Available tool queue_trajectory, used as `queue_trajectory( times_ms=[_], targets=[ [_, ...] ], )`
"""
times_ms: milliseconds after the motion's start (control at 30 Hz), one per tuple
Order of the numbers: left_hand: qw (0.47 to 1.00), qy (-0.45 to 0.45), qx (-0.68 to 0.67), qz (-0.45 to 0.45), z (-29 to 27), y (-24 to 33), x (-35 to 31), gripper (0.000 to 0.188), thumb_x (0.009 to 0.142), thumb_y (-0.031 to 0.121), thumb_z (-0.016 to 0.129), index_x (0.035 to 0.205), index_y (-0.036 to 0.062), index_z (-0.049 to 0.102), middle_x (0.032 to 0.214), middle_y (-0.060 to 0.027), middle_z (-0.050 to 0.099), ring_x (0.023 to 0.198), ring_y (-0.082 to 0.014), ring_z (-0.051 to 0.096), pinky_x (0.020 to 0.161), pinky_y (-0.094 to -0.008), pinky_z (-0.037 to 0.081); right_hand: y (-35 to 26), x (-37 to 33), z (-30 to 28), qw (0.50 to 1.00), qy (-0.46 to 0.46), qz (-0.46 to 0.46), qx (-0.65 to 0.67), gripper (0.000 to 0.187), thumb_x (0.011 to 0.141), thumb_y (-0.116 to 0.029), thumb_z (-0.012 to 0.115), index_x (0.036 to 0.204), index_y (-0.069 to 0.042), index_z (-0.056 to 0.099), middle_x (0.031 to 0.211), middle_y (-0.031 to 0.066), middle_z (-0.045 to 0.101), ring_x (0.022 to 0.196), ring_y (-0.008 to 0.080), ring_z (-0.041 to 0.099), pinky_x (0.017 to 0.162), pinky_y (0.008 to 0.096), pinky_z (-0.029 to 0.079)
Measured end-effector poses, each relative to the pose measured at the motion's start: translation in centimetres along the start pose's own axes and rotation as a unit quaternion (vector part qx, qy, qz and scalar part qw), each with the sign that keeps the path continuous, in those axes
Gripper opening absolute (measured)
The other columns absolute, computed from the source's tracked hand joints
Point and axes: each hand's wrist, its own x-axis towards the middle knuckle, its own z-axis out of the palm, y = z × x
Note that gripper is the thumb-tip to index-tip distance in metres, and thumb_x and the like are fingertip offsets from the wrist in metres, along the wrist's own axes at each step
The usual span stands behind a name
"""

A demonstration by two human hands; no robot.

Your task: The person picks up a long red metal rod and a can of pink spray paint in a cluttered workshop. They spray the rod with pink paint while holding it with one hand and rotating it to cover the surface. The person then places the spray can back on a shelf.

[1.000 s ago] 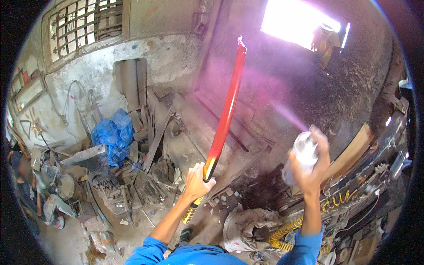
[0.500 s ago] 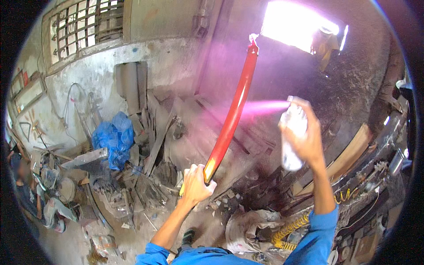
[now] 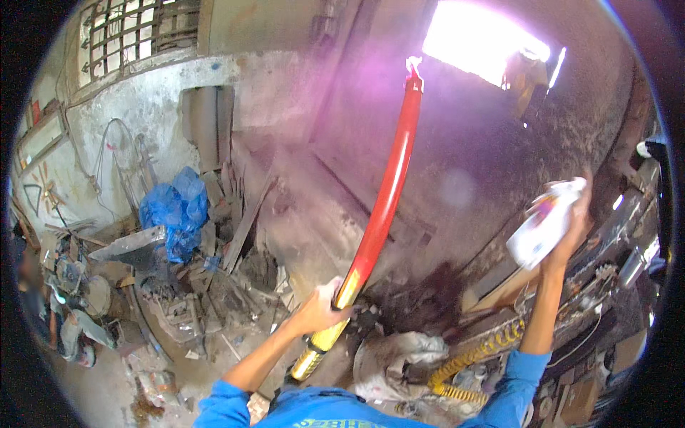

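Observation:
A long, slightly curved tube (image 3: 389,196), glossy red over most of its length, stands tilted in front of me. Its lower end is yellow, and a whitish wrapped tip tops it. My left hand (image 3: 322,308) is closed around the tube near where red meets yellow. Out to the right, well apart from the tube, my right hand (image 3: 574,227) grips a white spray can (image 3: 544,227), tilted and smeared by motion. No spray jet shows from the can at this moment.
Purple-pink haze hangs before the far wall and bright window (image 3: 485,43). A blue plastic bag (image 3: 175,210) lies among scrap at left. A yellow coiled hose (image 3: 471,360) and a pale sack (image 3: 392,360) lie low at right. Cluttered shelving (image 3: 606,278) runs along the right.
The spray jet has stopped. My right hand has swung the can right and down, away from the tube. The tube's lower yellow end has come more into sight below my left hand.

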Motion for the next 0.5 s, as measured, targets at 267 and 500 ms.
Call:
queue_trajectory(
  times_ms=[267,500],
  targets=[
    [0.998,0.024,0.032,-0.053,2.2,-1.4,2.2,0.047,0.079,0.028,0.081,0.107,-0.0024,0.059,0.081,-0.0222,0.065,0.075,-0.0336,0.067,0.067,-0.0413,0.050,2.4,-11.4,-10.4,0.990,0.096,0.095,0.045,0.057,0.097,-0.047,0.052,0.137,-0.007,0.053,0.119,0.0131,0.062,0.109,0.0212,0.061,0.095,0.0367,0.050],
    [0.987,0.122,-0.005,-0.106,0.9,-1.7,3.6,0.036,0.076,0.018,0.083,0.103,-0.0007,0.067,0.081,-0.0140,0.073,0.072,-0.0144,0.070,0.069,-0.0318,0.055,1.0,-17.5,9.6,0.845,-0.370,-0.037,-0.383,0.070,0.065,-0.016,0.089,0.127,-0.006,0.060,0.108,0.0168,0.066,0.102,0.0305,0.066,0.090,0.0379,0.051]
  ],
)
